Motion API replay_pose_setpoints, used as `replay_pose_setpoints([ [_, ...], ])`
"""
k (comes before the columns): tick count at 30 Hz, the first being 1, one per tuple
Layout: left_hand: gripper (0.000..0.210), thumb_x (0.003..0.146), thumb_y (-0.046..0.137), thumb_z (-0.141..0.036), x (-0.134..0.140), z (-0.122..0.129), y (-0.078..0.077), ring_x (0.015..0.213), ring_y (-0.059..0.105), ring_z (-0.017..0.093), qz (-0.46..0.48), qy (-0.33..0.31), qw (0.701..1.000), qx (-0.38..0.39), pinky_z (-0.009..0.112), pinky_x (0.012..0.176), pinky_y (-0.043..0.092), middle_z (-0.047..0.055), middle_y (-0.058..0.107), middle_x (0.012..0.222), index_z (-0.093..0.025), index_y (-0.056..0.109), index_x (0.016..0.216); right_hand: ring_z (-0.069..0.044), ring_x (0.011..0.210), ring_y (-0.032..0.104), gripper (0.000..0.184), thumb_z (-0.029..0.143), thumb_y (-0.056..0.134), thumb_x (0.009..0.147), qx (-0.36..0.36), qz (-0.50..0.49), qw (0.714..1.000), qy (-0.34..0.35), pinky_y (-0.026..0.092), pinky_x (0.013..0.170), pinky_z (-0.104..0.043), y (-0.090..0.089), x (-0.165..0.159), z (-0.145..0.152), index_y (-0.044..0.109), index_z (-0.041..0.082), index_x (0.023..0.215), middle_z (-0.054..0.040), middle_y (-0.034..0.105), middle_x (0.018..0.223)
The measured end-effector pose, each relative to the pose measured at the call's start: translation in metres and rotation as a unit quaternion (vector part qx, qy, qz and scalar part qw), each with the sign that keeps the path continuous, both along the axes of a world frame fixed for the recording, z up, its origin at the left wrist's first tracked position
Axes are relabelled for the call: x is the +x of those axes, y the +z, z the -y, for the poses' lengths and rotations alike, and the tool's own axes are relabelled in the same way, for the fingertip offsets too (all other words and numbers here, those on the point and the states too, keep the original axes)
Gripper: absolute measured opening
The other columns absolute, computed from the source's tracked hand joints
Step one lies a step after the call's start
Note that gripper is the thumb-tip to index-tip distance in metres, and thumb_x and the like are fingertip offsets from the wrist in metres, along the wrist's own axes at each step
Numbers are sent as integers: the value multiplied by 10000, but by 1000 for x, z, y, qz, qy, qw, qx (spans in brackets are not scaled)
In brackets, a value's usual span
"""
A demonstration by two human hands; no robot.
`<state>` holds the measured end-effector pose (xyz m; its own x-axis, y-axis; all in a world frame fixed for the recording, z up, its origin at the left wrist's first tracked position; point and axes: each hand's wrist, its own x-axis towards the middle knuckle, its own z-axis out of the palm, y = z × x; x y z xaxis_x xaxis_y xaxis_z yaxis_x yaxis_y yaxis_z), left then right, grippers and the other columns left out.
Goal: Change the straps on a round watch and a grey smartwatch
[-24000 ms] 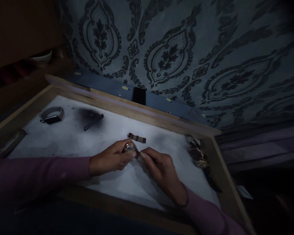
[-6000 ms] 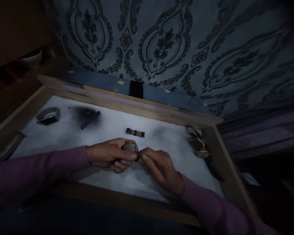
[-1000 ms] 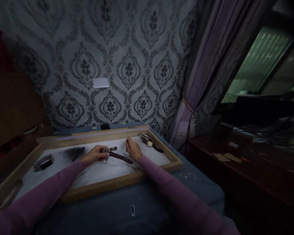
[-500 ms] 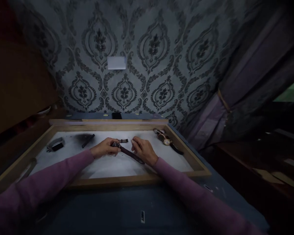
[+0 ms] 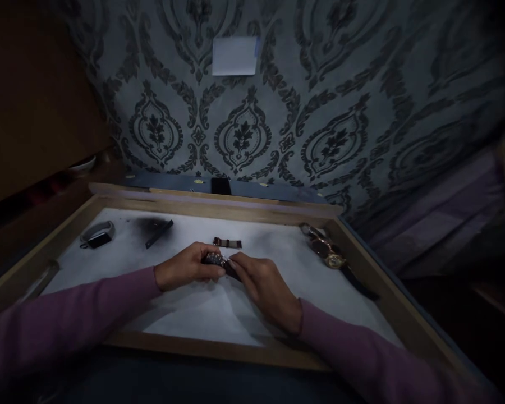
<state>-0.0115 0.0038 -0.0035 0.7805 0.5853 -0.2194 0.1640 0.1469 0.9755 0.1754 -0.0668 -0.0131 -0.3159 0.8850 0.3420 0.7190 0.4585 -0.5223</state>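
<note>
Over the white-lined tray (image 5: 219, 347), my left hand (image 5: 186, 266) grips a wristwatch (image 5: 214, 259) by its dark case. The watch's dark brown strap (image 5: 232, 270) runs to the right and passes beneath my right hand (image 5: 266, 283). The fingers of my right hand are pinched together at the edge of the case, beside the strap. A thin pale sliver shows at their tips, too small to name. Just behind the watch lies a separate short strap piece (image 5: 228, 243) with a buckle, touched by neither hand.
A grey-banded smartwatch (image 5: 99, 235) and a dark slim bar (image 5: 159, 234) lie at the tray's left. Several watches, one gold-cased (image 5: 334, 261), lie along its right side. The tray has raised wooden walls. Behind it, a black phone-like object (image 5: 221, 186) rests near the wall.
My right hand has moved in from beside the watch to its case, fingers now touching there. The view has shifted closer and tilted down. My left hand still holds the watch.
</note>
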Motion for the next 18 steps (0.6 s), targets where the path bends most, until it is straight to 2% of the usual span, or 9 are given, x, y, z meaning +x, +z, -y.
replay_pose_setpoints([
  [7, 283, 727, 714, -369, 3, -3, -6, 532, 421, 72, -4, 0, 1000, -7, 206, 513, 317, -37, 545, 622, -137, 557, 771, -101, 508, 501, 303, 233, 393, 991, -53, -105, 992, 43, 356, 512, -214, -3, 7, -5, 612, 155, 796, 5, 570, 607],
  [13, 274, 739, 711, -365, 3, -4, -7, 525, 428, 69, -5, 3, 1000, -20, 206, 511, 329, -33, 555, 629, -137, 562, 775, -92, 493, 456, 313, 247, 410, 982, -88, -120, 988, 43, 333, 489, -211, -4, 8, -5, 601, 154, 752, 17, 521, 581],
  [18, 268, 742, 725, -341, 1, -4, -6, 536, 462, 63, 23, 0, 999, -38, 195, 511, 330, -34, 569, 649, -131, 568, 796, -76, 389, 472, 317, 266, 405, 986, -136, -146, 979, 42, 358, 448, -192, -2, 7, -4, 572, 160, 738, 51, 477, 504],
])
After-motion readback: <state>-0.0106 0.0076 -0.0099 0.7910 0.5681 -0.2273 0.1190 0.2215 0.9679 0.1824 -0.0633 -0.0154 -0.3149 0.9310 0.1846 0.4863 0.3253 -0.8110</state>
